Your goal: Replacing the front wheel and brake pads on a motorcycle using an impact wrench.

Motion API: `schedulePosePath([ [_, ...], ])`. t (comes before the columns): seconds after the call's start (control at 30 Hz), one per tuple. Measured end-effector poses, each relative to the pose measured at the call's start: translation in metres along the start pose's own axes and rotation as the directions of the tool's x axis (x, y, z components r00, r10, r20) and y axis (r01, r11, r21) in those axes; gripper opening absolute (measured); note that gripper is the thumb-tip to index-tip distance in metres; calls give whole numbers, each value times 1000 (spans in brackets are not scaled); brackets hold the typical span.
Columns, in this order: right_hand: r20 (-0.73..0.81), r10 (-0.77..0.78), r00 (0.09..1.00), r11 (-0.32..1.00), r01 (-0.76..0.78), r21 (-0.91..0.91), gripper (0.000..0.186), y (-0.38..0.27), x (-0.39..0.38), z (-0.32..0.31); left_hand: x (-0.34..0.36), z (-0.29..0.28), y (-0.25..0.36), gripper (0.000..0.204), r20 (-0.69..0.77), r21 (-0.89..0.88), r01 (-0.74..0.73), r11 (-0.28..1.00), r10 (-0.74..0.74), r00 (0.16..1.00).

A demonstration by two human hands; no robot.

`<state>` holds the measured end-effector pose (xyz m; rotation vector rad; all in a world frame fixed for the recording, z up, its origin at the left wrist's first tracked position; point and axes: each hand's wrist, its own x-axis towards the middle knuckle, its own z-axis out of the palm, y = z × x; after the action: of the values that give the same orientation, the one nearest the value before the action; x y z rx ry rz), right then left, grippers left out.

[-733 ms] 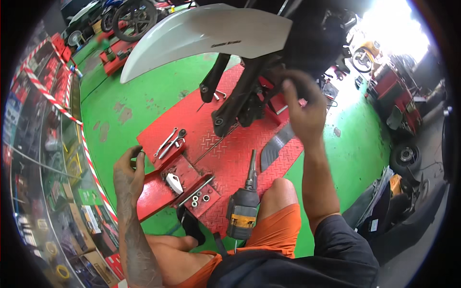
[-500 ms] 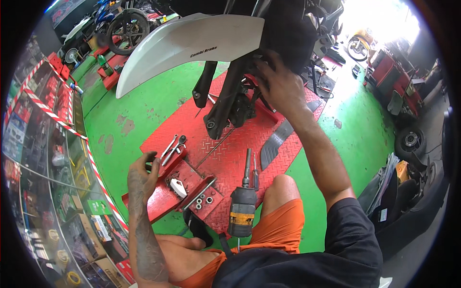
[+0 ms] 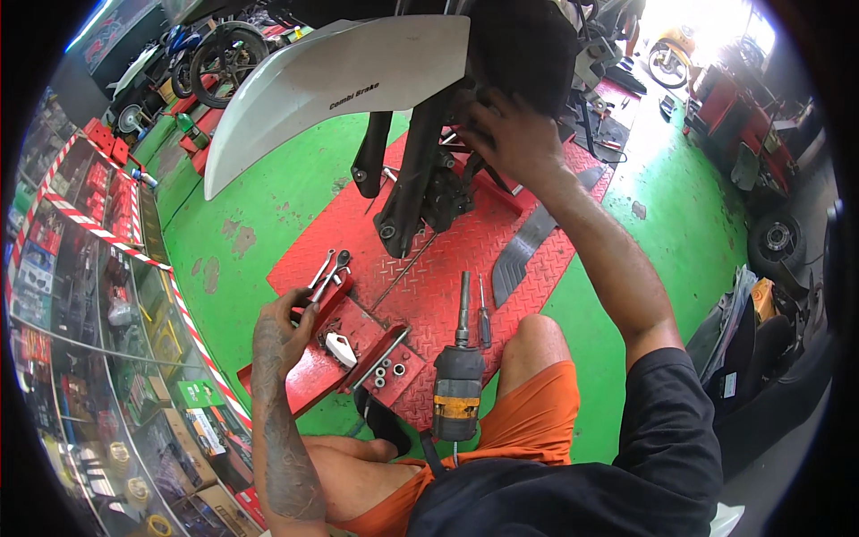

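Now: left hand (image 3: 284,327), lowered since earlier, fingers grasping steel spanners (image 3: 327,271) at the red tool tray (image 3: 358,336); right hand (image 3: 506,134) fingers pressed on the black front fork (image 3: 412,179), grip hidden.

Open red plate (image 3: 465,246) lies between the fork legs (image 3: 407,192) and impact driver (image 3: 458,380); wrenches (image 3: 327,268) seemingly crowd the tray (image 3: 304,376).

Left hand (image 3: 284,324) down on the wrenches (image 3: 327,272) at the edge of the red tray (image 3: 358,333). Right hand (image 3: 510,136) up against the black wheel (image 3: 523,49) beside the fork (image 3: 413,183). Impact driver (image 3: 458,376) flat on the red ramp (image 3: 465,242), screwdriver (image 3: 483,315) just beside.
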<state>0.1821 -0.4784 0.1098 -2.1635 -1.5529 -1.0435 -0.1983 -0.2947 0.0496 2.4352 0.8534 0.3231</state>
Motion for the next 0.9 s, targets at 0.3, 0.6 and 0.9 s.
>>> schedulePosePath([
  [0.3, 43, 131, 990, 990, -128, -58, 32, -15, -5, -1, 0, 1, -7, 30, 54, 10, -4, 1000, 4, 999],
  [0.6, 430, 561, 708, 226, -630, 743, 56, -95, -149, -28, -8, -5, -9, 26, 8, -21, -26, 999, 26, 1000],
  [0.9, 957, -77, 280, -839, -537, 90, 40, -176, -213, 21, -12, -1, -9, 30, 111, 148, -82, 986, 66, 992],
])
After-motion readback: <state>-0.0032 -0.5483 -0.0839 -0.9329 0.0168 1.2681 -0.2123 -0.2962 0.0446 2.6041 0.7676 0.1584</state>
